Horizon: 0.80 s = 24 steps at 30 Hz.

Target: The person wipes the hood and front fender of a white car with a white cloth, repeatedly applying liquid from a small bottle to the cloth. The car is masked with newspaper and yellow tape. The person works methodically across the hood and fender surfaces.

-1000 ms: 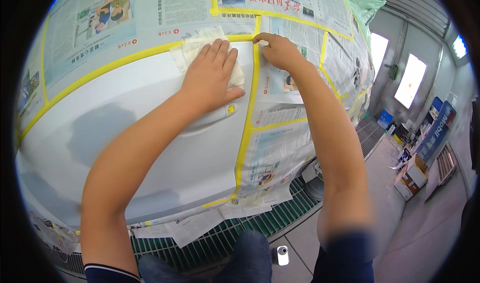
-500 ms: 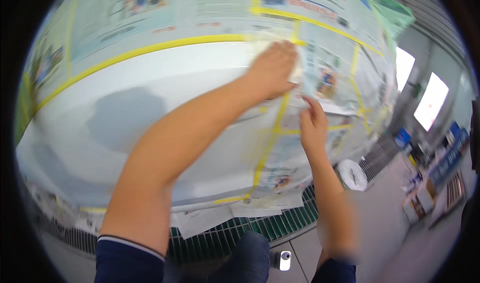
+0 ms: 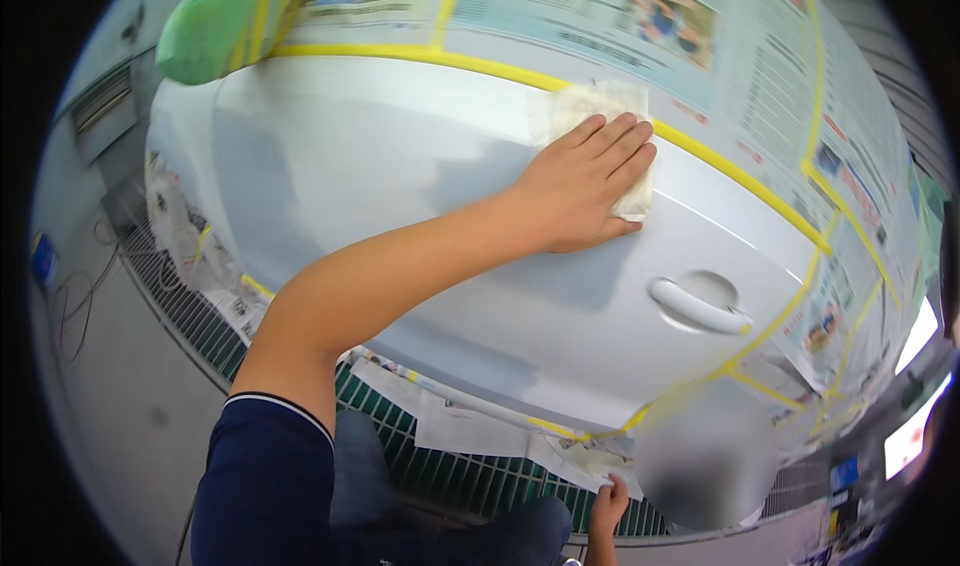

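My left hand point(image 3: 585, 188) lies with its fingers spread over a cream wiping cloth point(image 3: 640, 201), holding it against the upper part of a car door point(image 3: 570, 311). The cloth overlaps the yellow masking tape point(image 3: 500, 69) along the door's top edge. White and grey patches cover the door, and its handle point(image 3: 700, 306) is to the right of my hand. Low down near the bottom edge, my right hand point(image 3: 607, 506) has its fingers curled beside the masking paper point(image 3: 570, 461). Whether anything is in them I cannot make out.
Printed masking paper point(image 3: 590, 26) covers the car above the door. A green wrapped mirror point(image 3: 205, 31) juts out at the upper left. Floor grating point(image 3: 470, 481) runs below the door. A blurred round patch hides part of the lower right. A thin cable point(image 3: 85, 296) lies at far left.
The view has swung left along the car, bringing the mirror and door handle into sight. My left hand has moved left with the cloth, onto the door. My right hand has dropped lower, away from the panel.
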Tool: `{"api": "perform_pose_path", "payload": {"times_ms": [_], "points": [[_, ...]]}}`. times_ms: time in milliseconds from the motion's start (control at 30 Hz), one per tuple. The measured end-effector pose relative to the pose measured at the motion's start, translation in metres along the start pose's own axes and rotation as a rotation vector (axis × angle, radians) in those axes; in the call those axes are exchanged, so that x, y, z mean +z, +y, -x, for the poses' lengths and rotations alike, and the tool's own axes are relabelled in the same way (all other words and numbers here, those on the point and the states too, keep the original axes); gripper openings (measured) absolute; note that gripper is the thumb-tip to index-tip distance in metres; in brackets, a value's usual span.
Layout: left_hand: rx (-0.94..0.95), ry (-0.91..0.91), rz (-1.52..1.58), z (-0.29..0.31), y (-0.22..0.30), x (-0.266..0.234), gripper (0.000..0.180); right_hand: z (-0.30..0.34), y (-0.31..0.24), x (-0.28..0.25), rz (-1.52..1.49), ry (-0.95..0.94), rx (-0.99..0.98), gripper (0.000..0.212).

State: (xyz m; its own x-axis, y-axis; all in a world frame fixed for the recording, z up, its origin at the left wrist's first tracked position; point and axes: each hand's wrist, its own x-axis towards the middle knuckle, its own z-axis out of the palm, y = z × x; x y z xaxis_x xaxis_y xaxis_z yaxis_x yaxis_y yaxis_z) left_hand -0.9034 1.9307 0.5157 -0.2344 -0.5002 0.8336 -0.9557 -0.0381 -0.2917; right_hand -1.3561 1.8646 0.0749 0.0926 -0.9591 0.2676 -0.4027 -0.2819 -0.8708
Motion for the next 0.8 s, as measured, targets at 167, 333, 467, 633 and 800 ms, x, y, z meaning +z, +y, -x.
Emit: {"api": "perform_pose_path", "payload": {"times_ms": [167, 333, 467, 633, 800], "points": [[-0.167, 0.027, -0.047, 0.073, -0.074, -0.029, 0.082, 0.035, 0.007, 0.005, 0.135, -0.159, 0.12, 0.034], [-0.403, 0.094, -0.126, 0.132, -0.144, -0.061, 0.079, 0.062, 0.006, 0.003, 0.276, -0.202, 0.151, 0.031], [-0.542, 0.193, -0.166, 0.171, -0.201, -0.073, 0.076, 0.08, 0.017, -0.002, 0.446, -0.269, 0.137, 0.032], [-0.667, 0.246, -0.224, 0.207, -0.249, -0.086, 0.077, 0.097, -0.011, 0.001, 0.578, -0.346, 0.092, 0.032], [-0.791, 0.31, -0.348, 0.236, -0.29, -0.105, 0.077, 0.099, -0.026, -0.002, 0.694, -0.417, 0.11, 0.033]]}}
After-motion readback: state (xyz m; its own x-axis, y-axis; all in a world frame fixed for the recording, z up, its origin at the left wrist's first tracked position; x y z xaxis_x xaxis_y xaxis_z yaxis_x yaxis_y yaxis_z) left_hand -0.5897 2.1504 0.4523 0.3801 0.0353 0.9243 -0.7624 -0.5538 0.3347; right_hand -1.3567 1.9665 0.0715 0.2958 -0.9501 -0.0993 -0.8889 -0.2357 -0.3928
